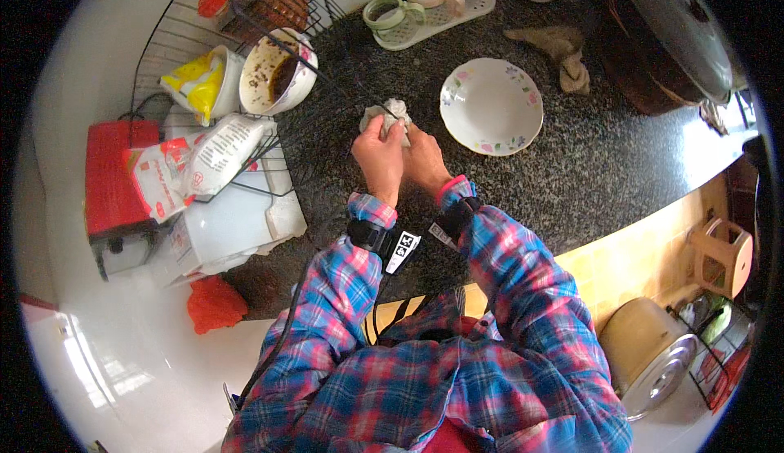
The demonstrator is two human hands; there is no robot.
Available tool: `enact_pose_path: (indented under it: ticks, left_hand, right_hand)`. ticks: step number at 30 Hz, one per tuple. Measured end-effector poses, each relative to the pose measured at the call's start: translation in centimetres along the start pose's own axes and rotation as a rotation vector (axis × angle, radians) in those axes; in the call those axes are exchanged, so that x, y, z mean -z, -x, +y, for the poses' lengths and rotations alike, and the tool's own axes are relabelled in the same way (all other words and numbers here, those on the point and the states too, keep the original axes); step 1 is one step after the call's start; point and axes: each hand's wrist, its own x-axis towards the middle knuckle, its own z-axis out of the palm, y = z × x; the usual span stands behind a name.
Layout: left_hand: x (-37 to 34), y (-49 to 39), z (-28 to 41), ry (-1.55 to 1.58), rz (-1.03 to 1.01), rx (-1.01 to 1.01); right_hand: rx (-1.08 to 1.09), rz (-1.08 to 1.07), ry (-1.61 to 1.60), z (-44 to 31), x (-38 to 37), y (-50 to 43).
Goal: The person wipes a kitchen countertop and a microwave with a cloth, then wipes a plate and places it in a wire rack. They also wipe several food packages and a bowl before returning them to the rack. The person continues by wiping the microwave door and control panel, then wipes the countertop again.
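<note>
Both hands meet over the dark speckled stone counter (361,55) and pinch a crumpled whitish piece (397,108), which could be thin plastic, paper or cloth. My left hand (378,157) grips its near left side with thumb and fingers. Against its right side is my right hand (425,157), whose fingertips are partly hidden behind the left hand. A thin dark rod or wire crosses in front of the piece. Just right of my hands, apart from them, a white flower-patterned dish (487,107) with a scalloped rim rests on the counter.
A black wire rack (150,55) at left holds a brown-stained bowl (254,76) and packets (223,150). Behind are two mugs (386,18) on a perforated tray (478,2). A brown cloth (560,51) and large lidded pot (643,67) stand at right.
</note>
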Motion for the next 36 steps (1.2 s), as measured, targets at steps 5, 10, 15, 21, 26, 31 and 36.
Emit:
enact_pose_path:
  ticks: [5,10,15,21,26,31,36]
  left_hand:
    - [2.1,-1.3,1.2,0.044,-0.167,0.040]
    - [2.8,-2.9,3.2,0.166,0.065,-0.156]
    - [3.3,-0.2,-0.4,-0.274,-0.236,-0.258]
    - [7.9,1.2,-4.6,-0.415,-0.141,-0.361]
    - [17.1,0.1,-4.1,-0.614,-0.009,-0.405]
    - [22.1,1.5,-2.3,-0.521,0.282,-0.225]
    - [21.2,0.3,-3.8,-0.906,0.096,-0.451]
  right_hand:
    - [-0.021,-0.007,0.068,-0.2,0.4,-0.2]
    - [-0.041,-0.062,-0.087,-0.3,0.3,-0.1]
    - [0.014,-0.030,-0.044,1.6,-0.3,-0.7]
    - [-0.015,-0.152,-0.241,2.6,-0.2,-1.0]
    - [0.011,-0.113,-0.166,1.1,0.1,-0.5]
    - [-0.008,-0.087,-0.133,1.3,-0.2,-0.5]
    - [0.010,-0.068,-0.121,1.8,-0.4,-0.7]
